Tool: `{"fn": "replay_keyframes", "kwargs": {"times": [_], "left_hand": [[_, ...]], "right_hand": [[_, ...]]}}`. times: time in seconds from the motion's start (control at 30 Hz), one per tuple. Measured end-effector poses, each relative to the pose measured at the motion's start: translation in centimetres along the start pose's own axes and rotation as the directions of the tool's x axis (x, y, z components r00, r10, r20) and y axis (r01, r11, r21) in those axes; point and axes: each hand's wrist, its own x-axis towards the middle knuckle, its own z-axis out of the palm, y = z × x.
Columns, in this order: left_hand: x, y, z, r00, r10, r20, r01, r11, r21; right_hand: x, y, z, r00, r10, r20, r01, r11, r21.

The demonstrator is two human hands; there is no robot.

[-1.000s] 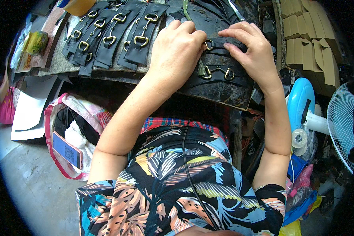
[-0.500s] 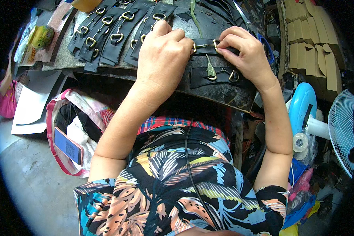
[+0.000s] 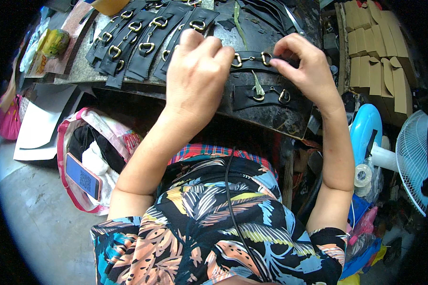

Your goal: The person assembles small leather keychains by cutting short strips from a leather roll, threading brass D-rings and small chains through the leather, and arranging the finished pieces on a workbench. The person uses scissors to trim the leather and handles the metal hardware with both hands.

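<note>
Black buckled strap [image 3: 252, 60] between both hands.

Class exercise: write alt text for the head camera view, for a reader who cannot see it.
Both hands, left hand and right hand, hold a black leather strap with brass rings above a dark workbench. Finished straps lie in a row at left.

Two black straps with brass buckles [image 3: 252, 61] lie near the workbench's [image 3: 271, 118] front edge. One fan [image 3: 411, 156] and one phone [image 3: 82, 175] show.

Short-sleeved shirt [image 3: 214, 228] in a colourful leaf print, thin black cord [image 3: 233, 204] down the front
</note>
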Motion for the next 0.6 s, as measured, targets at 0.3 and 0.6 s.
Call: {"fn": "replay_keyframes", "kwargs": {"times": [0.3,0.6], "left_hand": [[-0.4,-1.0,-2.0,0.997,-0.062,-0.042,0.066,0.993,0.093],[-1.1,-0.8,-1.3,0.995,-0.099,0.010,0.097,0.989,0.107]], "right_hand": [[3.4,-2.1,3.1,0.952,-0.302,0.045,0.305,0.938,-0.165],[4.0,-1.5,4.6,0.968,-0.210,0.141,0.226,0.968,-0.109]]}}
